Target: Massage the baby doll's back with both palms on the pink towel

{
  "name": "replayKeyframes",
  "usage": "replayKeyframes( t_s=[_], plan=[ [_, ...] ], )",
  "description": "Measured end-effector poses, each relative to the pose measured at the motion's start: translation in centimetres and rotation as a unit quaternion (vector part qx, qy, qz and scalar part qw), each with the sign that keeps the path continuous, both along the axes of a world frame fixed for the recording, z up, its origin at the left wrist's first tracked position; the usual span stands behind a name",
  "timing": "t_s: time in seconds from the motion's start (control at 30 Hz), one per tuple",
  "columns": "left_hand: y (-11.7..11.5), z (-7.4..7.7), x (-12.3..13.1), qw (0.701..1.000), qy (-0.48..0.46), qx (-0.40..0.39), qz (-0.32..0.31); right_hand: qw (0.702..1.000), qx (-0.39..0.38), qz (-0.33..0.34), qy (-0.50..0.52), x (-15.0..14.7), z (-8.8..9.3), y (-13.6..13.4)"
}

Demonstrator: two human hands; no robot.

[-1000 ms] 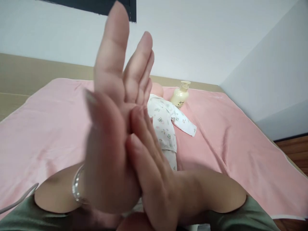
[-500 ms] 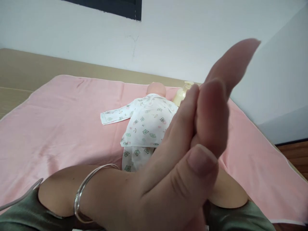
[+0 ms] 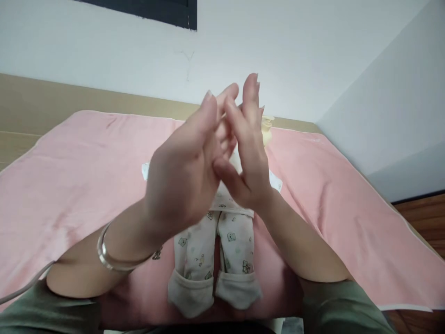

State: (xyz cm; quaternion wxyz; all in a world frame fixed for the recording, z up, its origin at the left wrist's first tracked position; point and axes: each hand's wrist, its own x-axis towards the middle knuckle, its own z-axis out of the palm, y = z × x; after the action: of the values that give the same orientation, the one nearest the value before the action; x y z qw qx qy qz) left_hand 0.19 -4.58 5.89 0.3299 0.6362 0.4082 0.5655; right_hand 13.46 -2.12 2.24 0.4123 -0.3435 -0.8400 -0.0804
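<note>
My left hand (image 3: 182,169) is raised in front of me, its palm turned partly toward my right hand (image 3: 252,153). The two hands meet, with the right thumb touching the left palm and the fingers overlapping near the top. Fingers on both are stretched or loosely bent, and nothing shows between them. Below and behind them a baby doll in white printed pyjamas (image 3: 200,253) lies on a pink sheet (image 3: 347,222), its covered feet toward me. My hands hide its head and most of its chest.
A pale yellow bottle-like container (image 3: 267,132), partly hidden by my right hand, stands at the sheet's far side. A white wall (image 3: 295,60) rises behind the beige surface (image 3: 41,93). A grey cord (image 3: 29,283) runs in at the lower left.
My hands have drawn back from close to the camera and turned, so both now show side by side. The doll's legs have come into view, while its head is now covered.
</note>
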Motion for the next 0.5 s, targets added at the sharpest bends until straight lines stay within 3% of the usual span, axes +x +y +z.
replayKeyframes(
  t_s=[0.03,0.07,0.17,0.27,0.37,0.5],
  plan=[
    [1.5,-0.8,0.4,0.999,-0.010,-0.040,-0.035,0.999,-0.037,-0.028,0.012,0.2,-0.7,1.0],
    [3.2,-2.1,1.0,0.998,-0.034,-0.050,-0.031,0.995,-0.084,-0.056,0.019,0.4,-1.6,2.0],
    [8.2,-7.3,2.4,0.994,-0.063,-0.058,0.064,0.975,-0.197,-0.102,0.005,0.8,-4.7,4.8],
    [11.2,-11.6,3.2,0.985,-0.014,-0.116,0.125,0.959,-0.254,-0.121,-0.040,0.7,-7.2,6.3],
    [11.7,-13.2,3.4,0.984,0.037,-0.124,0.122,0.950,-0.272,-0.135,-0.076,0.5,-8.1,6.4],
    [11.1,-13.1,3.4,0.981,0.063,-0.122,0.138,0.942,-0.282,-0.156,-0.097,0.2,-8.0,6.0]
  ],
)
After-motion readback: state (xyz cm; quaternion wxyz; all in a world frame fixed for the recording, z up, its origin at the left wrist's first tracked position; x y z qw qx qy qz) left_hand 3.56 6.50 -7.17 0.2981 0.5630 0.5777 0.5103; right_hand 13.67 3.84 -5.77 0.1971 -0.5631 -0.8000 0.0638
